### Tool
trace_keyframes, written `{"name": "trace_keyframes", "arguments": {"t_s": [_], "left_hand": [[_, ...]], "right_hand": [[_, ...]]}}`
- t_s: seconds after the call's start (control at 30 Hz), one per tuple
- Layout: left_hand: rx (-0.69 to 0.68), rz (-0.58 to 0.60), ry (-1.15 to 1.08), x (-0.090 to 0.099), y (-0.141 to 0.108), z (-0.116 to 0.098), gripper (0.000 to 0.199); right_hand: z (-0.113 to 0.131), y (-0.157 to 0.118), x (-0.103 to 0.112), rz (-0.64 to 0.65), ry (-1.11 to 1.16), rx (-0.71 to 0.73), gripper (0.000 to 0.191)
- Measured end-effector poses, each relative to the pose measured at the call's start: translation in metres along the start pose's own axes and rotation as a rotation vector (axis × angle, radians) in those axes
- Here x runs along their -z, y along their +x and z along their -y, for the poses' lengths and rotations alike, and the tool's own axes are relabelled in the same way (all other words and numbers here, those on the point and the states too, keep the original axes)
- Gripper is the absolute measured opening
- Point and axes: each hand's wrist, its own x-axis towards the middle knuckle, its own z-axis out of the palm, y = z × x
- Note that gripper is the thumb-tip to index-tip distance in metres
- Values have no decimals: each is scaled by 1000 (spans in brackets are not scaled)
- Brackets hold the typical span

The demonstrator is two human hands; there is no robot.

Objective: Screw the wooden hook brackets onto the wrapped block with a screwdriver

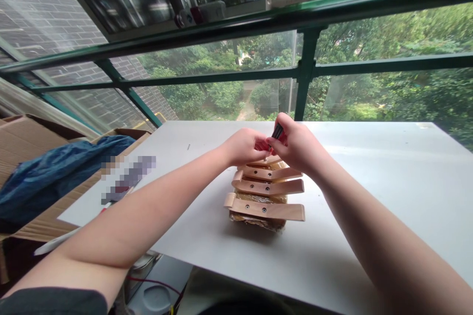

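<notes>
Railing [236, 27] backs the surface [369, 182]. Crosswise on the block [258, 221], the far hook [272, 159] lies just below my right hand [295, 141], clamped on a slanting driver [277, 131], and left hand [244, 147], pinched near its tip, hold unseen.

Open passage: white tabletop [377, 170], right of the right hand's [293, 141] fingers [280, 147]. Obstacles: left hand [244, 146], close against those fingers' left; wooden pieces [280, 187], row on their near side; green railing [308, 49], beyond them.
</notes>
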Motion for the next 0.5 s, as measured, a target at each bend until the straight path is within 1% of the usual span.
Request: {"name": "trace_keyframes", "arguments": {"t_s": [0.1, 0.2, 0.27, 0.33, 0.43, 0.47, 0.5], "left_hand": [[0, -2, -14, 0, 0, 0, 19], [1, -8, -6, 0, 0, 0, 19], [6, -14, 0, 1, -2, -1, 18], [20, -22, -9, 1, -3, -2, 18], [38, -29, -67, 1, -5, -2, 18], [40, -29, -90, 1, -6, -2, 19], [44, -29, -106, 1, -6, -2, 20]], "right_hand": [[0, 0, -1, -4, 6, -9, 25], [1, 0, -3, -31, -36, -4, 26], [2, -1, -4, -32, -54, 18, 22], [3, -1, -1, -6, -32, 47, 17], [6, -3, 9, 8, 38, 83, 30], [7, -4, 14, -9, 57, 99, 35], [7, -4, 18, -7, 74, 124, 36]]}}
